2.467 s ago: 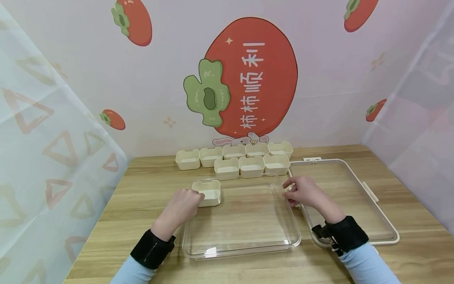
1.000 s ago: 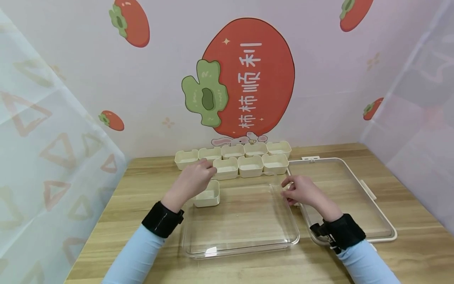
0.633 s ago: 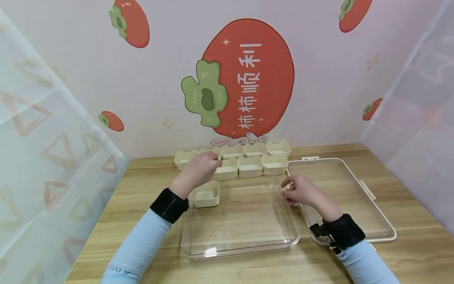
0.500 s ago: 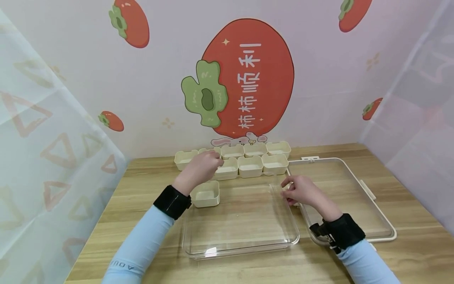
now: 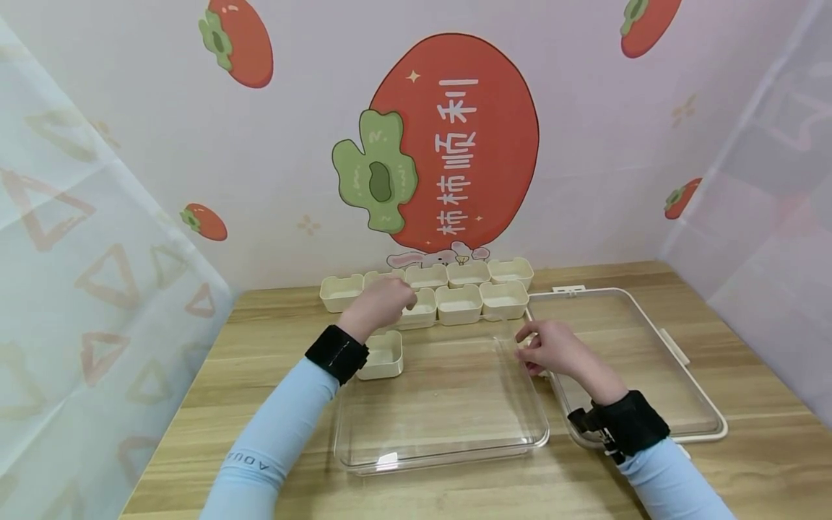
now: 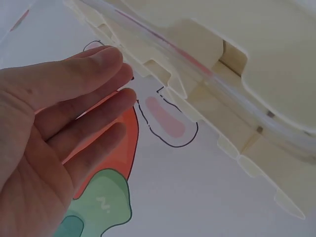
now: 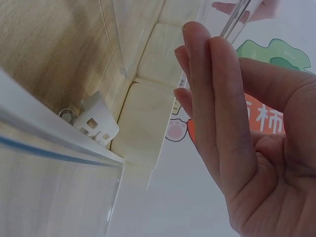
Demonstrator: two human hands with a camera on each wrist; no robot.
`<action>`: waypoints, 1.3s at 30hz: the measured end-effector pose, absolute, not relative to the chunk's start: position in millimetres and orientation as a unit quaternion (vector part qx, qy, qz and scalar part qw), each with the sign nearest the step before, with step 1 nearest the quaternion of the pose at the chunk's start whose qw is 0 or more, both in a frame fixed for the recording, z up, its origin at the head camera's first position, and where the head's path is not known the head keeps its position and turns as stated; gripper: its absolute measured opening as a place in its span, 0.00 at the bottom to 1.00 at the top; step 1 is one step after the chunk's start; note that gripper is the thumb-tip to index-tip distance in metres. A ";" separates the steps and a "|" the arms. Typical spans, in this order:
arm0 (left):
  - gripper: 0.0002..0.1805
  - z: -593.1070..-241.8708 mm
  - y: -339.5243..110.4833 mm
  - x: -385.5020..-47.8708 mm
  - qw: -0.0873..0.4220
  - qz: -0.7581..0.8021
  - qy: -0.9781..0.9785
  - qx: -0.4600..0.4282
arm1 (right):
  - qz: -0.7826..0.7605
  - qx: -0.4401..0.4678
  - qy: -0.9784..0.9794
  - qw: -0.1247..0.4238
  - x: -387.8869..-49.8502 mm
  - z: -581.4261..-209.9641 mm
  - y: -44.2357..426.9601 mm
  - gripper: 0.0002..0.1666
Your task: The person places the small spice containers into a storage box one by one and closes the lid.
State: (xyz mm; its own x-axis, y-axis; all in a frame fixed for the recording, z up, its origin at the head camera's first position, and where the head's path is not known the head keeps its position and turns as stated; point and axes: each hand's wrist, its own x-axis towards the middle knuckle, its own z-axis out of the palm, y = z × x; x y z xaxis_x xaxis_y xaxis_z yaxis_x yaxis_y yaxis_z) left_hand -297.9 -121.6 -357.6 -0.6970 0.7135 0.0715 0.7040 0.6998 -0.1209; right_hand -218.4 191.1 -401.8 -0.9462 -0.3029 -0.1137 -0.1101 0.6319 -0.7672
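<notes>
My left hand (image 5: 380,307) hangs over the left end of the nearer row of cream plastic bins (image 5: 459,306). Its loosely bent fingers hold nothing in the left wrist view, where the hand (image 6: 54,113) is beside the bins' rims (image 6: 163,74). A clear shallow plastic box (image 5: 442,412) lies in front of the rows. In its far left corner sits one cream bin (image 5: 385,359), partly hidden by my left wrist. My right hand (image 5: 559,350) rests at the box's right rim; the right wrist view shows that hand's (image 7: 232,123) fingers nearly straight.
A clear lid (image 5: 624,361) with a pale frame and side clips lies right of the box. In the right wrist view a white clip (image 7: 101,121) shows near the bins. A patterned cloth backdrop (image 5: 292,144) stands behind the wooden table (image 5: 260,390).
My left hand has left the bin in the box's corner and moved up and right to the nearer bin row. My right hand stays at the box's rim.
</notes>
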 end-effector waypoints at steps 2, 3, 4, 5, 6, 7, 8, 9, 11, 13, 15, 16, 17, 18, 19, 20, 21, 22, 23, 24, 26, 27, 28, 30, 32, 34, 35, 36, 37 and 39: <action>0.20 -359.1 -119.2 -298.7 0.036 0.043 -0.926 -0.374 | -0.413 -0.115 0.896 0.116 -218.3 -401.7 190.9 0.17; 0.20 -359.8 -118.2 -298.9 0.029 0.045 -0.928 -0.370 | -0.413 -0.115 0.896 0.115 -218.3 -401.6 190.7 0.17; 0.20 -360.3 -117.2 -298.9 0.023 0.048 -0.929 -0.365 | -0.413 -0.115 0.896 0.115 -218.2 -401.4 190.6 0.17; 0.19 -361.0 -116.2 -299.1 0.019 0.051 -0.931 -0.360 | -0.413 -0.114 0.896 0.114 -218.2 -401.3 190.5 0.17; 0.19 -361.6 -115.4 -299.2 0.016 0.055 -0.933 -0.357 | -0.412 -0.115 0.897 0.114 -218.2 -401.1 190.4 0.17; 0.18 -362.1 -114.7 -299.3 0.015 0.056 -0.933 -0.355 | -0.413 -0.115 0.896 0.113 -218.2 -400.9 190.4 0.17; 0.18 -362.7 -114.1 -299.5 0.014 0.060 -0.934 -0.353 | -0.413 -0.116 0.896 0.113 -218.3 -400.8 190.3 0.17; 0.17 -363.3 -113.5 -299.8 0.015 0.062 -0.933 -0.353 | -0.413 -0.115 0.896 0.114 -218.3 -400.7 190.3 0.17; 0.16 -364.3 -112.5 -300.5 0.019 0.062 -0.933 -0.354 | -0.412 -0.115 0.897 0.114 -218.3 -400.6 190.3 0.17; 0.15 -365.3 -111.9 -301.8 0.022 0.063 -0.933 -0.353 | -0.411 -0.114 0.897 0.113 -218.3 -400.6 190.2 0.17; 0.16 -366.6 -111.8 -303.4 0.021 0.064 -0.934 -0.351 | -0.411 -0.113 0.898 0.113 -218.3 -400.8 190.0 0.17; 0.17 -367.2 -112.0 -304.1 0.019 0.062 -0.934 -0.350 | -0.411 -0.113 0.897 0.113 -218.3 -401.0 189.8 0.17; 0.18 -367.9 -112.2 -305.0 0.016 0.063 -0.935 -0.349 | -0.413 -0.113 0.897 0.114 -218.3 -401.2 189.6 0.17; 0.18 -368.3 -112.5 -305.7 0.011 0.062 -0.936 -0.346 | -0.414 -0.114 0.896 0.114 -218.3 -401.4 189.4 0.17; 0.19 -368.7 -112.8 -306.3 0.007 0.060 -0.937 -0.344 | -0.416 -0.113 0.895 0.116 -218.4 -401.5 189.3 0.17; 0.18 -369.2 -113.1 -307.0 0.003 0.059 -0.938 -0.342 | -0.417 -0.114 0.894 0.116 -218.5 -401.8 189.1 0.17; 0.18 -369.5 -113.4 -307.6 0.000 0.057 -0.939 -0.340 | -0.418 -0.113 0.894 0.117 -218.6 -402.0 189.1 0.17; 0.17 -369.8 -113.6 -308.3 -0.004 0.058 -0.939 -0.338 | -0.420 -0.113 0.893 0.118 -218.7 -402.0 189.2 0.17; 0.16 -370.1 -113.9 -308.9 -0.008 0.060 -0.941 -0.334 | -0.421 -0.113 0.892 0.118 -218.8 -402.1 189.3 0.17; 0.16 -370.2 -114.0 -309.5 -0.011 0.061 -0.942 -0.331 | -0.423 -0.113 0.891 0.119 -218.9 -402.1 189.4 0.17; 0.14 -370.6 -114.2 -310.6 -0.017 0.065 -0.943 -0.326 | -0.423 -0.113 0.891 0.119 -219.0 -401.9 189.7 0.17; 0.14 -370.8 -114.2 -311.1 -0.019 0.068 -0.944 -0.323 | -0.425 -0.112 0.890 0.120 -219.0 -401.7 189.9 0.17; 0.14 -371.0 -114.2 -311.5 -0.021 0.072 -0.944 -0.321 | -0.424 -0.113 0.890 0.120 -218.9 -401.6 190.0 0.17; 0.13 -371.6 -114.1 -312.0 -0.022 0.073 -0.944 -0.320 | -0.425 -0.113 0.890 0.121 -218.8 -401.6 190.3 0.17; 0.13 -372.1 -114.2 -311.7 -0.020 0.072 -0.945 -0.319 | -0.425 -0.112 0.890 0.122 -218.8 -401.8 190.5 0.17; 0.13 -372.5 -114.4 -310.9 -0.014 0.070 -0.944 -0.322 | -0.426 -0.110 0.890 0.123 -218.9 -402.1 190.6 0.17; 0.12 -372.5 -114.5 -310.3 -0.010 0.069 -0.944 -0.323 | -0.427 -0.109 0.889 0.124 -219.1 -402.3 190.7 0.17; 0.12 -372.4 -114.6 -309.5 -0.006 0.068 -0.943 -0.325 | -0.428 -0.108 0.889 0.125 -219.2 -402.3 190.8 0.17; 0.12 -372.1 -114.6 -308.7 -0.002 0.068 -0.943 -0.326 | -0.429 -0.107 0.888 0.125 -219.4 -402.5 190.9 0.17; 0.11 -371.3 -114.5 -307.8 0.002 0.068 -0.943 -0.327 | -0.430 -0.108 0.888 0.125 -219.6 -402.6 191.1 0.17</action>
State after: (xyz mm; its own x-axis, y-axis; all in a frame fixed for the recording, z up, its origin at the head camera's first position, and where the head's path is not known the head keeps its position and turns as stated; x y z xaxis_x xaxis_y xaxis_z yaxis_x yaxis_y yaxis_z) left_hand -307.8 -114.5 -371.3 -0.7865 0.6161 -0.0418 0.6157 0.7772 -0.1298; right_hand -219.6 191.1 -402.6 -0.9456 -0.2986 -0.1294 -0.0835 0.6068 -0.7905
